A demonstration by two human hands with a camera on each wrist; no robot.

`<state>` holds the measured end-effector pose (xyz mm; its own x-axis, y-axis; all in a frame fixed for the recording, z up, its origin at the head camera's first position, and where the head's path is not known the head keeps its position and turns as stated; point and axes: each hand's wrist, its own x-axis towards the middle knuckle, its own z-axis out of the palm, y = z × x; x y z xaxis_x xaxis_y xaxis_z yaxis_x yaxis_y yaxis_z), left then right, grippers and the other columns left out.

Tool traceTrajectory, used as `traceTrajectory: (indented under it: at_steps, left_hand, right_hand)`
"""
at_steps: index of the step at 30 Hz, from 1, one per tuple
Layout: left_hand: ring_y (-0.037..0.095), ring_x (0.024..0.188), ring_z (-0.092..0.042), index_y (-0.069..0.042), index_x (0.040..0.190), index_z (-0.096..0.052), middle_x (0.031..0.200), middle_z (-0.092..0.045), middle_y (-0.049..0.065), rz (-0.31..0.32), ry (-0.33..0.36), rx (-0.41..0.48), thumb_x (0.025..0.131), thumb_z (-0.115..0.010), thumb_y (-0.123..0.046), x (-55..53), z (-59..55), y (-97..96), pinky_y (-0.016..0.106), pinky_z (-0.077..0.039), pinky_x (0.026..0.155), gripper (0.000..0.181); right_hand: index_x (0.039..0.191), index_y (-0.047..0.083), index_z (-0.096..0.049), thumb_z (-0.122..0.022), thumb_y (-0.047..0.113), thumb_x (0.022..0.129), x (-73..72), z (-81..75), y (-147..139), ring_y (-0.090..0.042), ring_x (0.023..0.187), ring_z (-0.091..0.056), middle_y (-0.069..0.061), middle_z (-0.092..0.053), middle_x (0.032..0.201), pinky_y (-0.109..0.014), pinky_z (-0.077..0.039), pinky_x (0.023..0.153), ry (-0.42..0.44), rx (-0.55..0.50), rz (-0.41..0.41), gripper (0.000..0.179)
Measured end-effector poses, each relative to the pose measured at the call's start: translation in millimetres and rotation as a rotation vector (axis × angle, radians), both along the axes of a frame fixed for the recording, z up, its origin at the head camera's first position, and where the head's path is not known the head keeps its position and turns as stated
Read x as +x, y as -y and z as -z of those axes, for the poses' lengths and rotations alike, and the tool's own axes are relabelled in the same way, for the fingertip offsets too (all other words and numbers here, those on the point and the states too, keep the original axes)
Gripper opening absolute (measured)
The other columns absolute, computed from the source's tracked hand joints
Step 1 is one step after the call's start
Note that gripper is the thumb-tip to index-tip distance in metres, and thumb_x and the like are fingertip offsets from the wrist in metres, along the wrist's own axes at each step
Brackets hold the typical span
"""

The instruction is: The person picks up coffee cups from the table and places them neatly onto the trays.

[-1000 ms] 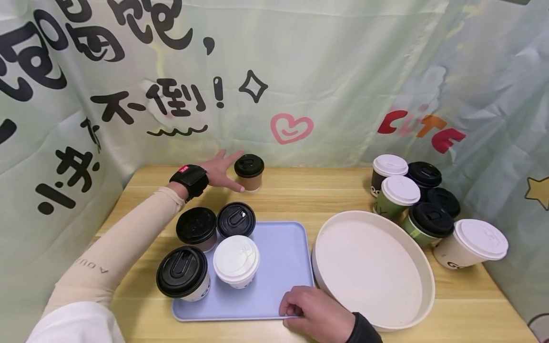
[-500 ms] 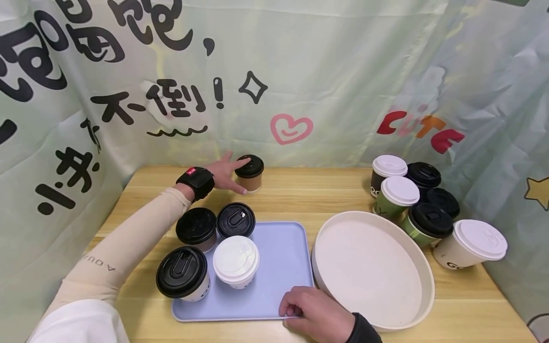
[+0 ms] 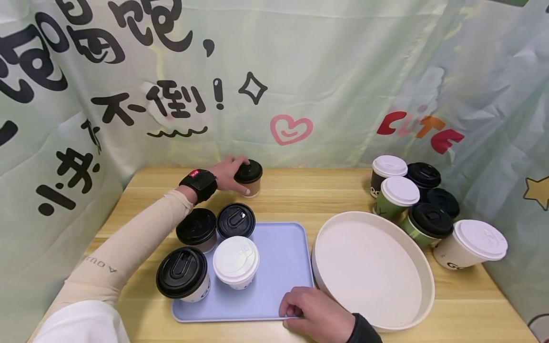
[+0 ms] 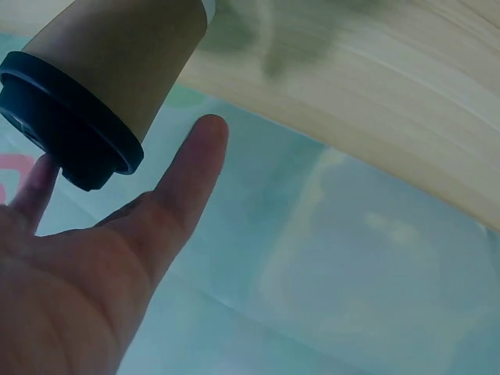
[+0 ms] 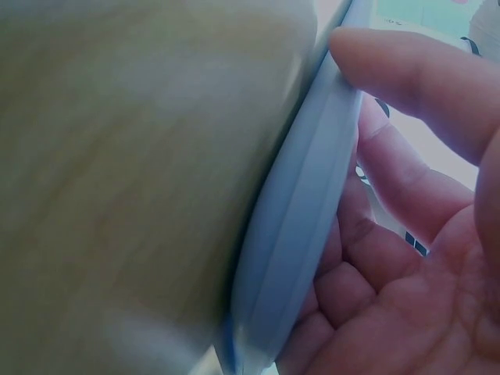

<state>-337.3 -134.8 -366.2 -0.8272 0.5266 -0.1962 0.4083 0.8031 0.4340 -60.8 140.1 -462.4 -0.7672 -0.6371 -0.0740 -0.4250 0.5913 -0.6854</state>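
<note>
Where the left hand (image 3: 228, 176) reaches, a brown cup (image 3: 254, 187) is near the back of the desk (image 3: 309, 193), black lid up, its long axis close to vertical. The head view has fingers over the lid and the thumb overlapping the cup's side; the left wrist view shows that thumb straight and apart, so this grip is wide. Whether fingertips press the lid cannot be told. The right hand (image 3: 319, 312) pinches the near edge of the blue tray (image 3: 283, 267); the right wrist view reveals its thumb on the rim. Beyond the round dish (image 3: 373, 271), a white cup (image 3: 454, 252) reads "Go", partly shown; the backdrop (image 3: 334, 71) reads "CUTE" and "不倒!".
</note>
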Motion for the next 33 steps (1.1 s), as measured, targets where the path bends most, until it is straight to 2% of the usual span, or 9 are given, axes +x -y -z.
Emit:
traceTrajectory:
  at_steps: [6, 13, 18, 25, 30, 33]
  left_hand:
    - [0.041, 0.135, -0.044, -0.009, 0.145, -0.031, 0.146, -0.040, 0.029, -0.022, 0.023, 0.042, 0.087, -0.084, -0.033, -1.9, 7.8, -4.3, 0.052, -0.037, 0.111, 0.082]
    - [0.039, 0.128, -0.048, -0.010, 0.140, -0.032, 0.141, -0.044, 0.028, -0.002, -0.022, 0.049, 0.090, -0.081, -0.031, -3.4, 15.3, -4.8, 0.051, -0.040, 0.107, 0.073]
    - [0.039, 0.120, -0.054, -0.007, 0.135, -0.031, 0.134, -0.050, 0.029, 0.015, -0.021, 0.072, 0.089, -0.081, -0.032, -1.4, 18.2, -4.9, 0.049, -0.042, 0.102, 0.072]
    - [0.039, 0.118, -0.055, -0.006, 0.133, -0.031, 0.132, -0.052, 0.030, 0.026, 0.020, 0.071, 0.091, -0.079, -0.031, 8.0, 10.8, -8.4, 0.048, -0.042, 0.101, 0.069]
    - [0.038, 0.120, -0.053, -0.006, 0.134, -0.031, 0.134, -0.050, 0.029, 0.036, 0.023, 0.067, 0.091, -0.080, -0.028, 13.6, 5.9, -12.3, 0.047, -0.042, 0.103, 0.068]
    - [0.038, 0.121, -0.053, -0.007, 0.135, -0.032, 0.135, -0.049, 0.028, 0.036, 0.018, 0.078, 0.090, -0.081, -0.027, 13.4, 6.7, -12.6, 0.047, -0.042, 0.104, 0.069]
  right_hand:
    - [0.091, 0.022, -0.070, -0.077, 0.014, 0.090, 0.2, 0.5, -0.5, 0.004, 0.075, -0.049, 0.020, -0.052, 0.082, -0.018, -0.045, 0.070, -0.011, -0.009, -0.007, 0.010]
    - [0.091, 0.022, -0.070, -0.077, 0.015, 0.090, 0.2, 0.6, -0.9, 0.005, 0.075, -0.049, 0.020, -0.052, 0.082, -0.018, -0.045, 0.070, -0.019, -0.005, -0.009, 0.011]
    - [0.091, 0.023, -0.070, -0.077, 0.016, 0.090, -0.1, 0.6, -0.5, 0.004, 0.075, -0.049, 0.020, -0.052, 0.082, -0.019, -0.045, 0.070, -0.005, -0.001, -0.003, 0.010]
    - [0.091, 0.023, -0.070, -0.077, 0.015, 0.090, 0.3, 0.9, -1.0, 0.004, 0.075, -0.050, 0.020, -0.053, 0.082, -0.019, -0.045, 0.070, 0.003, -0.006, 0.003, 0.011]
    - [0.091, 0.023, -0.070, -0.077, 0.016, 0.091, -0.1, 0.4, -0.9, 0.004, 0.075, -0.050, 0.020, -0.053, 0.082, -0.019, -0.046, 0.070, 0.015, -0.001, 0.006, 0.010]
    - [0.091, 0.023, -0.070, -0.077, 0.016, 0.091, -0.2, 1.3, -0.8, 0.004, 0.076, -0.050, 0.020, -0.053, 0.082, -0.019, -0.046, 0.071, 0.007, -0.002, 0.001, 0.010]
